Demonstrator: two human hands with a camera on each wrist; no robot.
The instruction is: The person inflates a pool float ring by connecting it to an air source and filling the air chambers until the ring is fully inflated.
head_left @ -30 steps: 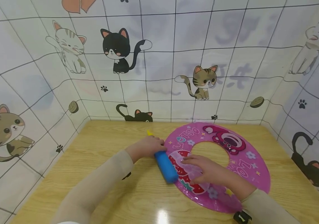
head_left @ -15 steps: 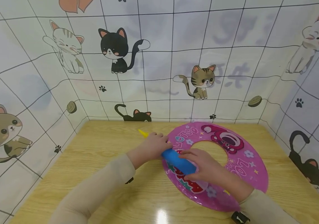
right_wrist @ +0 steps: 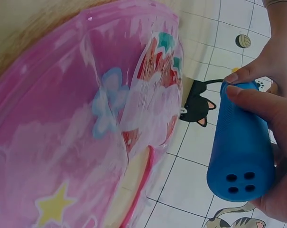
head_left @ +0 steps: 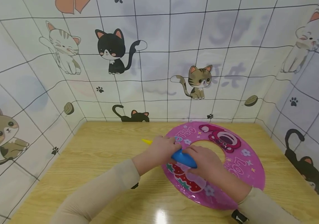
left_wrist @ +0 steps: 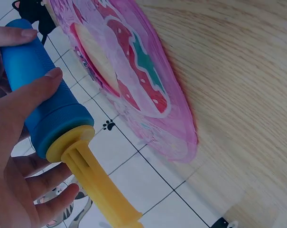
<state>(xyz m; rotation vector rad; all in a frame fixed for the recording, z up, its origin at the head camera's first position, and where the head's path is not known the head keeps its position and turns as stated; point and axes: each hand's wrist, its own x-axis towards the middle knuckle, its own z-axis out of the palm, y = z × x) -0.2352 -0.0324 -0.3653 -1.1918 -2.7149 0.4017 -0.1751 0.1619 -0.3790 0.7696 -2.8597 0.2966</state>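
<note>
A blue hand pump is held between both hands, tilted above the pink swim ring. My left hand grips its body near the yellow end, with the thumb along the blue barrel in the left wrist view. My right hand holds the other end of the barrel, fingers and thumb around it. Four-cornered small holes show in the blue end face in the right wrist view. The ring lies on the table, printed with a bear, strawberries and flowers.
The wood-grain table is bordered by white gridded walls printed with cartoon cats at the back and both sides. Black straps show below the sleeves.
The pump has swung from lying beside the ring to a tilt above it, its blue end moving right. My right hand has closed around that end; the left has shifted right with the pump.
</note>
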